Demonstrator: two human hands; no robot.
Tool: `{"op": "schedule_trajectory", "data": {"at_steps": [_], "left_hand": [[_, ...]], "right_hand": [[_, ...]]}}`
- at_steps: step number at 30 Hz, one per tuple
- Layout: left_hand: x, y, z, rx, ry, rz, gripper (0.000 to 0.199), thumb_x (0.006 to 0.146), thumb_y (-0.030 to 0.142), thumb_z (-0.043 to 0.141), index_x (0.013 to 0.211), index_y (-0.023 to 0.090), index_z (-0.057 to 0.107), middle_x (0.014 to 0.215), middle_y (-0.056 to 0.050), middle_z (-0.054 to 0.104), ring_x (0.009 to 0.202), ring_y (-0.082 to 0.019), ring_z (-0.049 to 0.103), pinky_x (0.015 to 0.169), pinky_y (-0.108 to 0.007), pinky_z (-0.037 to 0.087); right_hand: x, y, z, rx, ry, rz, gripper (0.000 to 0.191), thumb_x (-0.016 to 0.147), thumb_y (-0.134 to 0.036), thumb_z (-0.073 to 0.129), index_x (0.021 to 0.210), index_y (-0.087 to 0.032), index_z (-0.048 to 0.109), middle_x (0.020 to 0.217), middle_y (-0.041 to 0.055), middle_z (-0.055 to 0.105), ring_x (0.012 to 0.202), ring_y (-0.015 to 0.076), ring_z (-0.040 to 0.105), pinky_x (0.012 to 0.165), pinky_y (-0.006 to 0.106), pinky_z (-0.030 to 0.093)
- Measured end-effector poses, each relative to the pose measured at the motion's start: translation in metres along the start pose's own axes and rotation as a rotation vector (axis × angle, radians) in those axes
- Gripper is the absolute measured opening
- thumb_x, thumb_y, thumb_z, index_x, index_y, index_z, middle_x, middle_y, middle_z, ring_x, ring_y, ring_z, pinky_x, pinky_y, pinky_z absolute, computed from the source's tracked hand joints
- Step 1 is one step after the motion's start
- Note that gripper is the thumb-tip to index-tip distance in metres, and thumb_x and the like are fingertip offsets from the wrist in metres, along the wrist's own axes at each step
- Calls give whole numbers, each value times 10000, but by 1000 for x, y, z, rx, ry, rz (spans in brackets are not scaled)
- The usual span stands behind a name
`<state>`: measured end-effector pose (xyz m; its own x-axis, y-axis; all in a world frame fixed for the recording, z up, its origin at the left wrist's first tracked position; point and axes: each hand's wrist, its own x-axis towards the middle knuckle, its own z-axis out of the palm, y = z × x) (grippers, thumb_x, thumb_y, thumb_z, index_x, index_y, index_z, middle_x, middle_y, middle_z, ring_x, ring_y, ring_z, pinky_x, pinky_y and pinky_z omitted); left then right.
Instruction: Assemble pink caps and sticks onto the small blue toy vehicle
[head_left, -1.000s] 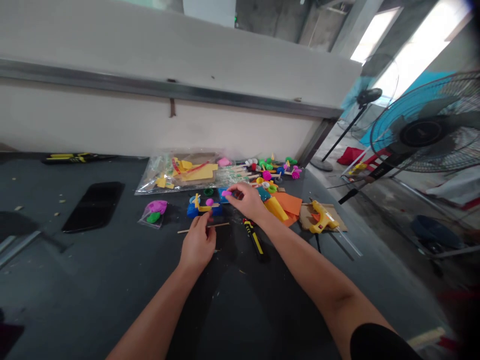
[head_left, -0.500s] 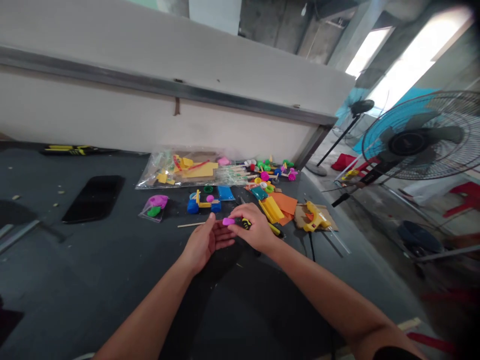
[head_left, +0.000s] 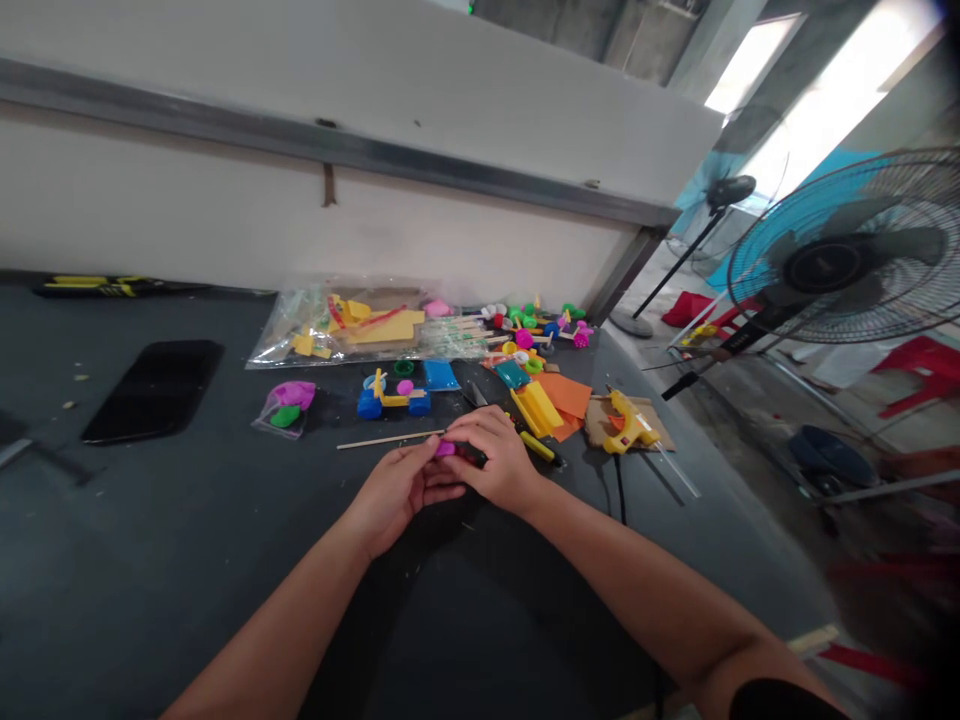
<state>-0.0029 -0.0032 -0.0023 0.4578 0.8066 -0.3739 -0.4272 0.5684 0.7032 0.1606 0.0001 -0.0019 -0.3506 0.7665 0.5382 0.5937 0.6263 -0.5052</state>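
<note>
A small lump of purple modelling clay (head_left: 445, 449) sits between the fingertips of both hands. My left hand (head_left: 397, 490) pinches it from the left, its lower fingers curled beneath. My right hand (head_left: 499, 462) is closed around a dark-handled tool (head_left: 474, 455), with its fingertips against the clay. Most of the tool is hidden by the hand, so I cannot make out its kind. Just beyond lies a thin wooden stick (head_left: 386, 440). A little model car (head_left: 394, 398) with blue wheels and a yellow body stands behind the stick.
A hot glue gun (head_left: 628, 425) rests on cardboard at right. Nearby are orange sheets (head_left: 566, 397), a yellow block (head_left: 536, 411) and a cutter (head_left: 538, 447). Behind are a plastic bag of parts (head_left: 367, 335) and colourful clay pieces. At left are a phone (head_left: 154, 390) and bagged clay (head_left: 289, 402).
My left fingers have closed in on the purple clay, and the two hands have come together. The camera view has shifted slightly, moving the table items left and up.
</note>
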Motion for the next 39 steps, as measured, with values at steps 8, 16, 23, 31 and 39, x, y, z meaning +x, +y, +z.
{"op": "schedule_trajectory", "data": {"at_steps": [8,16,23,31,39], "left_hand": [[1,-1,-5,-12,0,8,226,863,267,522,912,88,651,864,-130,713,747,-176,678,743,-339,565],[1,6,-6,-124,33,-103,274,903,311,431,895,123,630,826,-89,694,698,-168,669,743,-373,563],[3,9,-7,-166,81,-173,370,919,333,377,873,75,638,829,-132,690,725,-169,667,733,-291,547],[3,7,-9,-194,-5,-161,395,911,405,379,932,101,632,833,-97,685,710,-134,645,667,-220,521],[1,11,-9,-277,-104,-138,494,927,435,293,1018,52,591,921,-171,670,896,-209,649,803,-299,525]], "right_hand": [[1,3,-4,-111,-83,-64,369,808,-393,596,1161,-286,583,1179,45,579,1112,230,480,972,424,363],[5,3,-17,-319,-248,-180,431,821,-429,574,1245,-378,517,1412,1,406,1312,293,292,1100,560,122],[1,4,-12,-286,-212,-155,375,837,-439,541,1181,-293,582,1358,38,472,1305,267,315,1093,523,179],[-3,-3,2,-191,-129,-121,171,776,-425,629,825,-269,680,1199,15,596,1252,256,389,1082,496,214],[-1,4,-2,-254,-106,-54,321,787,-504,600,984,-257,657,1202,44,580,1258,251,372,1071,458,254]]}}
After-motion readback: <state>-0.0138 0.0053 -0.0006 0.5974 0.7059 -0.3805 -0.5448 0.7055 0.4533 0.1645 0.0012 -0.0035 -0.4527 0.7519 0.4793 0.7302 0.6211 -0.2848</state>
